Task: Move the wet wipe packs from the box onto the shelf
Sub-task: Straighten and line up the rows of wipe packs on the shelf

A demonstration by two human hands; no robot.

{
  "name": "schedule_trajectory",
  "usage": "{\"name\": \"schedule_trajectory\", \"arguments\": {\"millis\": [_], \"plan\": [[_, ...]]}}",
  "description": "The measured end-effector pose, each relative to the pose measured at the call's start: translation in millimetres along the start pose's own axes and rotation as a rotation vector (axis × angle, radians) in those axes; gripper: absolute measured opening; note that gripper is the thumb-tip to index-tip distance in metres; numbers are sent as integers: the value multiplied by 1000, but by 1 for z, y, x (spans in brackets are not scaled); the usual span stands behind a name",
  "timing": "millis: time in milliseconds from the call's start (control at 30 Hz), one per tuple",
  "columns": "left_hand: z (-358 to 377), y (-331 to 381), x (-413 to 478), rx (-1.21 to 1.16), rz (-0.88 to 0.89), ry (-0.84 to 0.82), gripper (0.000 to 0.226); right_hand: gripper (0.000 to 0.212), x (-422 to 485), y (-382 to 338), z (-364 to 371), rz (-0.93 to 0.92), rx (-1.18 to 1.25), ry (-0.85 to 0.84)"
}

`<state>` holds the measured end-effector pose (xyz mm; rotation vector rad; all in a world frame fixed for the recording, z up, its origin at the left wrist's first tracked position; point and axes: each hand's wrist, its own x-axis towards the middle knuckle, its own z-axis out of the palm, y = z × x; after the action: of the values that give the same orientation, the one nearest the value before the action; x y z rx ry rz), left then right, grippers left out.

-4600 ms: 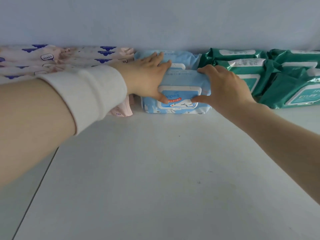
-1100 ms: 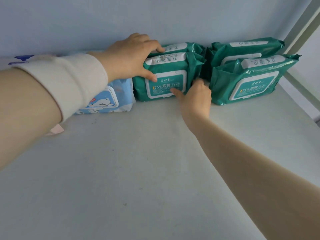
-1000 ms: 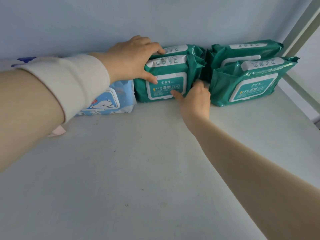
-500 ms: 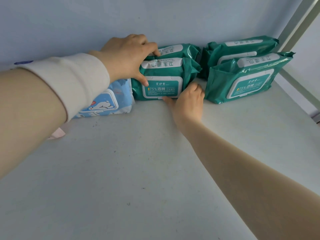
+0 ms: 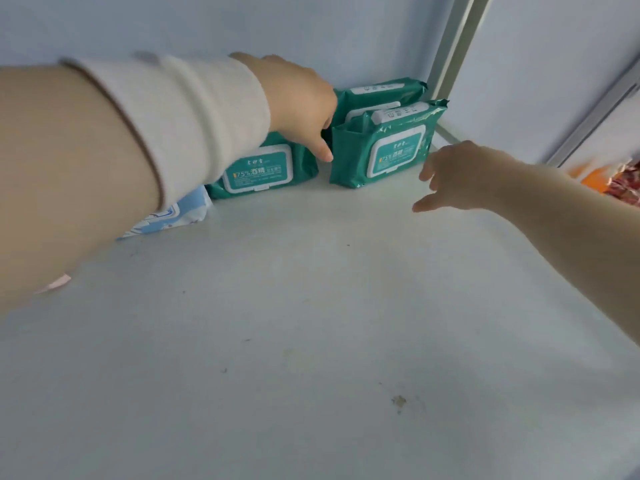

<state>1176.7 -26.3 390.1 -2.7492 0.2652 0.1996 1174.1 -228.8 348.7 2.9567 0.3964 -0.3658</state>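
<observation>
Green wet wipe packs stand along the back of the white shelf (image 5: pixel 311 323). One green pack (image 5: pixel 258 173) sits left of centre, another green pack (image 5: pixel 388 150) to its right with a further green pack (image 5: pixel 377 90) behind it. My left hand (image 5: pixel 298 98), in a white sleeve, reaches over the left green pack, its fingers dipping into the gap between the two front packs. My right hand (image 5: pixel 453 174) hovers above the shelf in front of the right pack, fingers loosely spread, holding nothing. A light blue pack (image 5: pixel 173 220) peeks out under my left forearm.
The shelf's back wall is pale blue. A grey upright post (image 5: pixel 453 46) stands at the right back corner. Orange and red items (image 5: pixel 613 185) show past the right edge. A pink pack corner (image 5: pixel 55 284) shows at far left.
My right hand has left the left green pack and moved right and back, empty. My left hand has slid right along that pack's top toward the gap. The view has swung right.
</observation>
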Motion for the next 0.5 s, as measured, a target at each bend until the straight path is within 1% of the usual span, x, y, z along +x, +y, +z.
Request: {"name": "schedule_trajectory", "arguments": {"millis": [67,133,167,233,267,300,367,433,500], "plan": [[-8,19,11,48,-27,-91,61,55,5,20,-6,78,-155,-34],[-16,26,21,106,-92,-127,58,58,15,34,-11,122,-298,-51],[-19,27,24,112,-127,-140,61,58,21,39,-12,127,-342,-48],[-27,28,32,128,-174,-146,67,54,36,48,-12,115,-341,0],[-29,29,38,121,-183,-118,75,55,44,52,-11,105,-289,40],[-28,30,47,79,-177,-69,87,61,53,57,-9,87,-199,85],[-18,39,68,-59,-133,25,109,86,75,63,1,22,74,164],[-4,51,84,-121,-99,50,122,109,96,66,14,-40,369,221],[10,56,94,-127,-79,56,131,121,115,64,28,-71,581,233]]}}
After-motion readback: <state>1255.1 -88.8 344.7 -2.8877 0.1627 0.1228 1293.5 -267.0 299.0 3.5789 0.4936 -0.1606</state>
